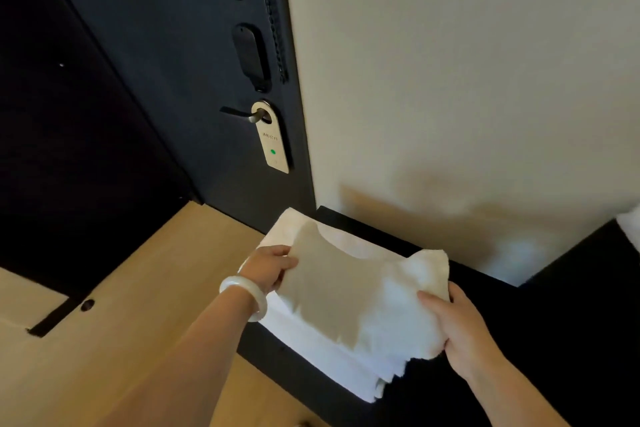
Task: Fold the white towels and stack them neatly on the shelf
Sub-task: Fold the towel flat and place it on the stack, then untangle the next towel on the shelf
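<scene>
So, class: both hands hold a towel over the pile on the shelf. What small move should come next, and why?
Probably lower the towel flat onto the stack: left hand and right hand grip its opposite sides, directly over it.

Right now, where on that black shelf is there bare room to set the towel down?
Bare shelf shows right of the towel stack, bordered by the wall behind and a white item at the far right. The shelf's left end is crowded: the stack fills it, and the left hand and right hand hold the towel over it.

Fluffy cloth towel, seemingly matt shelf
</scene>
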### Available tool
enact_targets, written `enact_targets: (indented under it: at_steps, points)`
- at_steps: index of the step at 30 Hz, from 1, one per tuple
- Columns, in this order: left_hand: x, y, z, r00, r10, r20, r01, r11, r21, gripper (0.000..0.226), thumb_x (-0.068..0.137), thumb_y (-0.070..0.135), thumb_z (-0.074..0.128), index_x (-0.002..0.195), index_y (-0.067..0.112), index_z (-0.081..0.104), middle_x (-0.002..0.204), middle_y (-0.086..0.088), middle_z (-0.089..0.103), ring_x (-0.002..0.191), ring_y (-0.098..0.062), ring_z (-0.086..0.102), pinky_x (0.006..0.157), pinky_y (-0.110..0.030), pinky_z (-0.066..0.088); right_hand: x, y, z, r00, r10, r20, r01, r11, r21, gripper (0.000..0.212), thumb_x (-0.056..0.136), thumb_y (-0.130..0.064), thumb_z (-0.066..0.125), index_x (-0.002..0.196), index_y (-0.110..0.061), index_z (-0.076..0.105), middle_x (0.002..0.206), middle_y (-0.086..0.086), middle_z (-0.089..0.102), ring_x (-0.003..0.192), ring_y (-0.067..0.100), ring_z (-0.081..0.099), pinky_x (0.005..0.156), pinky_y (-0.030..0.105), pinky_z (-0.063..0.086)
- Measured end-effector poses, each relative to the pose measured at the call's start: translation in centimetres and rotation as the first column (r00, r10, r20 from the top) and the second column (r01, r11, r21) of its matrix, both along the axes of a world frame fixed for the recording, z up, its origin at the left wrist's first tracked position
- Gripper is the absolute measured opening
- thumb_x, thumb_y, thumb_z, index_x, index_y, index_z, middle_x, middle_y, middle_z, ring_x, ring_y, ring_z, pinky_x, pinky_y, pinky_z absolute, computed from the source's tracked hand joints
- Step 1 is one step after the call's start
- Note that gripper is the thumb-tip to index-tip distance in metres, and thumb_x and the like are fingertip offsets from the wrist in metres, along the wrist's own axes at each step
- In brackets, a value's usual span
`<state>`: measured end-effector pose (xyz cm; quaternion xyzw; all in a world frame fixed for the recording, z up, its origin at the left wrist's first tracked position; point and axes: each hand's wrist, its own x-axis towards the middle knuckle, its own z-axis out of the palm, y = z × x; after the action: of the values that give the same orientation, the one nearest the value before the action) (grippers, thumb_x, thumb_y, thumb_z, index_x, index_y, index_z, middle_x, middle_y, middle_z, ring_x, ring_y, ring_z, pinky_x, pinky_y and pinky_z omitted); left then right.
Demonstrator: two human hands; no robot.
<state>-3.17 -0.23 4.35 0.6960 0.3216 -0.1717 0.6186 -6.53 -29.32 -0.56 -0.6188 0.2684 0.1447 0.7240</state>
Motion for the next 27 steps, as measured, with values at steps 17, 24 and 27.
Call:
enact_targets:
  at_steps: [17,24,27]
  points:
    - [9.0,10.3,-9.3,0.925,-0.329,-0.191,0.370,0.894,0.252,0.034,0.097,0.029,0.057,0.121,0.006,0.061,0.115,-0.014,0.065,0.104,-0.036,0.061,0.097,-0.048,0.048,2.7,6.2,-5.2,0.896,-0.315,-0.314,0.263,0.945,-0.196,0.024,0.092,-0.028,0.068,0.095,-0.006,0.058,0.084,0.009,0.061,0.072,0.026,0.060,0.077,0.041,0.051]
    - [9.8,12.4,-7.6,0.907,-0.409,-0.094,0.420,0.880,0.223,0.015,0.092,0.010,0.061,0.103,0.012,0.071,0.102,-0.008,0.070,0.099,-0.029,0.064,0.094,-0.040,0.048,4.2,6.2,-2.6,0.946,-0.300,-0.119,0.276,0.944,-0.181,0.060,0.084,0.001,0.069,0.137,-0.018,0.047,0.119,0.009,0.062,0.103,0.036,0.062,0.082,0.055,0.054]
    - [8.8,13.5,-8.1,0.912,-0.404,-0.077,0.410,0.879,0.242,0.018,0.094,0.011,0.061,0.109,0.010,0.069,0.104,-0.009,0.069,0.099,-0.029,0.062,0.089,-0.038,0.046,3.4,6.6,-3.3,0.952,-0.277,-0.131,0.229,0.927,-0.296,0.064,0.081,0.003,0.071,0.137,-0.017,0.046,0.120,0.011,0.061,0.104,0.037,0.062,0.087,0.058,0.052]
